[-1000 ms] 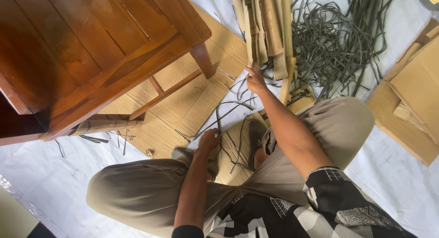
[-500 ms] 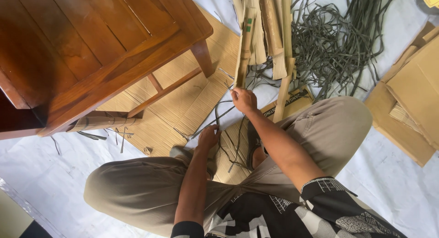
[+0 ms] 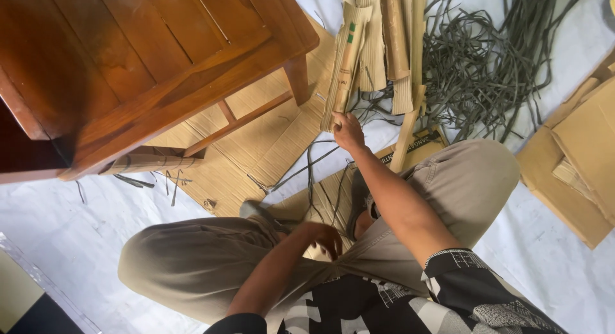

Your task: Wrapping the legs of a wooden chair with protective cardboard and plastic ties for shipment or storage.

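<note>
From my feed I look straight down at a person sitting cross-legged on a white floor sheet (image 3: 83, 225), knees in khaki trousers spread wide to the left and right. The right hand (image 3: 348, 130) is stretched far forward and its fingers are closed round the near end of a folded corrugated cardboard strip (image 3: 344, 68), which runs away from the hand toward the far edge and lies tilted against a bundle of similar cardboard strips (image 3: 387, 39) just to its right. The left hand (image 3: 322, 236) is drawn in close to the body between the legs, fingers curled over; I cannot tell whether it has hold of anything, though it sits right beside a few thin dark strips (image 3: 314, 174) that trail across the cardboard sheet (image 3: 253, 138) spread flat on the floor. Farther off on the right lies a large tangled heap of dark grey strips (image 3: 487, 58), touching the bundle's right side. A brown wooden table (image 3: 128, 65) fills the far left, one leg standing on the flat cardboard sheet, and a rolled piece of cardboard (image 3: 150, 162) lies under its near edge. At the right edge lie stacked cardboard pieces (image 3: 576, 161), well apart from both hands.
</note>
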